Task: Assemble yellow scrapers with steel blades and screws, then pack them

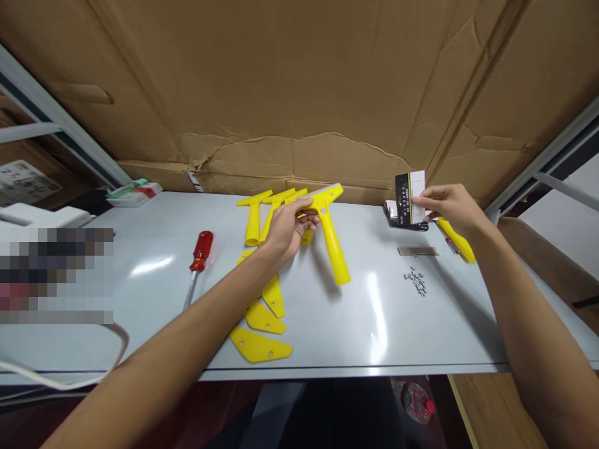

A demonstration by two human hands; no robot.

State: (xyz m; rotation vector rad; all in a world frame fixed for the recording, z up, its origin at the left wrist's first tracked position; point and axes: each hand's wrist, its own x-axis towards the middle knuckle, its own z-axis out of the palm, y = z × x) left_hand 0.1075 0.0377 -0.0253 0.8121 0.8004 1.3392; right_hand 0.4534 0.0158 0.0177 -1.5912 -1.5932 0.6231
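My left hand [287, 227] is closed around the head of a yellow scraper [334, 246], whose tubular handle slants down to the right above the table. A pale strip lies along its top edge. Between the fingers of my right hand [452, 201] is a small black-and-white printed packet [410, 198], raised over a pile of similar black packets [392, 215]; its contents are hidden. Behind my left hand stand several yellow scraper handles [253, 223]. Flat yellow plates with holes [262, 345] lie below my left forearm, which partly covers them.
A red-handled screwdriver [202, 249] lies left of my left forearm. At the right are a thin metal strip [418, 251], a heap of small screws [416, 282] and a yellow-handled tool [461, 244]. Cardboard [290, 81] walls the back; a white cable [122, 349] loops at the left.
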